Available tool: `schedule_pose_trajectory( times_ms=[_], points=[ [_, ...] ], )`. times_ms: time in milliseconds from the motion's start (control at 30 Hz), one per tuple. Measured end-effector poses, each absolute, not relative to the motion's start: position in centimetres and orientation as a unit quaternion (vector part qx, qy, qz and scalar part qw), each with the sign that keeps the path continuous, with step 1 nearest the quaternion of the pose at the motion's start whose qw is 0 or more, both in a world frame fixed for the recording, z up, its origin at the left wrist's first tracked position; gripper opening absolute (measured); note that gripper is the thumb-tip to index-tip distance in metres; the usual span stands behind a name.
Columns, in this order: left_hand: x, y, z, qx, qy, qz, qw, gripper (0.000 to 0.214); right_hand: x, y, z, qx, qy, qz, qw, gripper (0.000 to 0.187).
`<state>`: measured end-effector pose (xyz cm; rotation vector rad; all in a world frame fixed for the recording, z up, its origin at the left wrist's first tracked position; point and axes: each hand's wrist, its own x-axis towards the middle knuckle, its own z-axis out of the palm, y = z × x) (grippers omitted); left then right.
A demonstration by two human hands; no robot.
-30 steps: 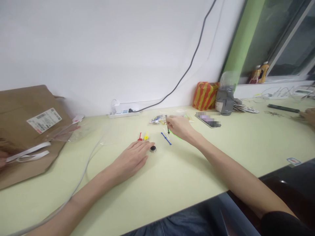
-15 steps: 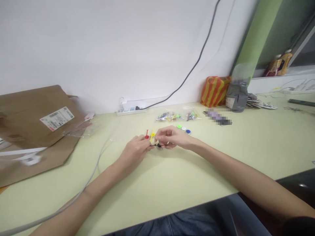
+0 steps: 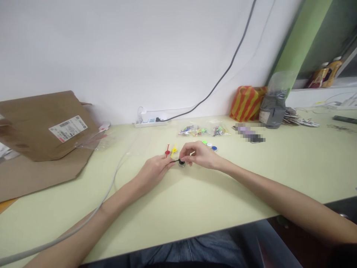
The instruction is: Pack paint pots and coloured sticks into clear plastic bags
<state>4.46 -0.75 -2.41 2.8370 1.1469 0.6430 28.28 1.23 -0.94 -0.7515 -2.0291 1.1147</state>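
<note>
My left hand (image 3: 156, 166) is closed, its fingertips pinching one end of a thin black strip (image 3: 174, 161). The strip runs right to a small clear jar with a black top (image 3: 182, 163), which stands on the table between my hands. My right hand (image 3: 200, 154) has its thumb and index finger pinched at the strip's other end, right over the black top; whether they also touch the top I cannot tell. Just behind my left fingertips are a red round piece (image 3: 167, 152) and a yellow one (image 3: 174, 150), each with a thin strip of its colour across it.
Green (image 3: 204, 142), white (image 3: 209, 144) and blue (image 3: 214, 148) round-topped pieces sit behind my right hand. Farther back lie clear bags of coloured parts (image 3: 192, 130) and a power strip (image 3: 150, 123). A cardboard piece (image 3: 50, 126) lies left; a grey cable (image 3: 111, 184) crosses my left forearm.
My right hand has shifted its fingers onto the strip directly above the black top. The strip, formerly stretched out to both sides, now shows only on the left. The view has tilted slightly.
</note>
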Motion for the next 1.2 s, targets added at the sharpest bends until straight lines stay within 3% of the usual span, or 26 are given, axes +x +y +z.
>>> schedule_pose_trajectory(
  times_ms=[167,400,733,867,1067,1200],
  points=[
    [4.8,-0.5,-2.4,0.907,0.370,0.200,-0.024,0.035,28.8,1.4,-2.3,-0.336,-0.777,0.391,0.361,0.013],
    [4.7,-0.2,-2.7,0.894,0.408,0.183,-0.031,0.037,28.6,1.7,-3.7,-0.311,-0.866,0.139,0.365,0.014],
    [4.7,0.0,-2.8,0.874,0.392,0.287,-0.005,0.019,29.3,1.6,-3.6,-0.320,-0.849,0.112,0.406,0.007],
    [5.3,0.0,-2.5,0.865,0.361,0.350,0.000,0.011,28.9,1.2,-2.8,-0.327,-0.816,0.195,0.434,0.010],
    [5.9,1.1,-1.9,0.833,0.390,0.385,0.076,0.011,28.6,1.0,-2.0,-0.373,-0.638,0.466,0.487,0.028],
    [5.9,1.7,-2.5,0.852,0.372,0.369,-0.002,0.015,29.1,1.1,-2.4,-0.404,-0.571,0.558,0.446,0.032]
  ],
)
